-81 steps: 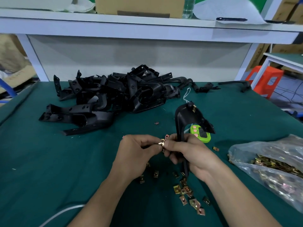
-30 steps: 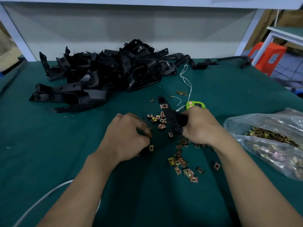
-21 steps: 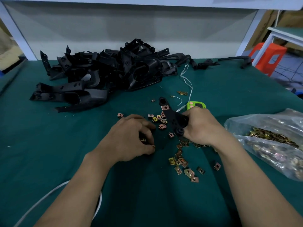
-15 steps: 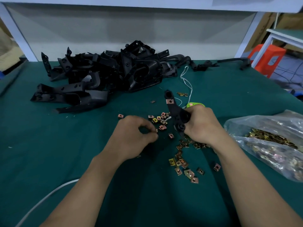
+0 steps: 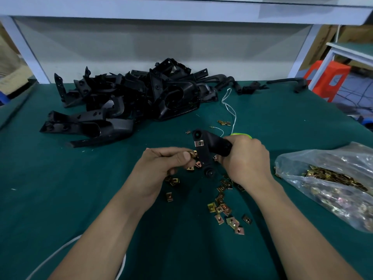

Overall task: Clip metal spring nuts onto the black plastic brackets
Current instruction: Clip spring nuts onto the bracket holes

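Observation:
My right hand (image 5: pixel 245 159) grips a black plastic bracket (image 5: pixel 204 150) and holds it above the green table mat. One metal spring nut (image 5: pixel 199 142) is clipped on the bracket's upper arm. My left hand (image 5: pixel 161 165) pinches a brass spring nut (image 5: pixel 193 153) between thumb and fingers, right at the bracket's left edge. Several loose spring nuts (image 5: pixel 224 211) lie scattered on the mat below and between my hands.
A pile of black brackets (image 5: pixel 125 100) fills the back left of the table. A clear plastic bag of spring nuts (image 5: pixel 335 184) lies at the right. A green device (image 5: pixel 241 135) sits behind my right hand. A white cord (image 5: pixel 230 108) trails behind it.
My left hand picked a spring nut off the mat and raised it to the bracket. My right hand lifted the bracket off the mat and tilted it up.

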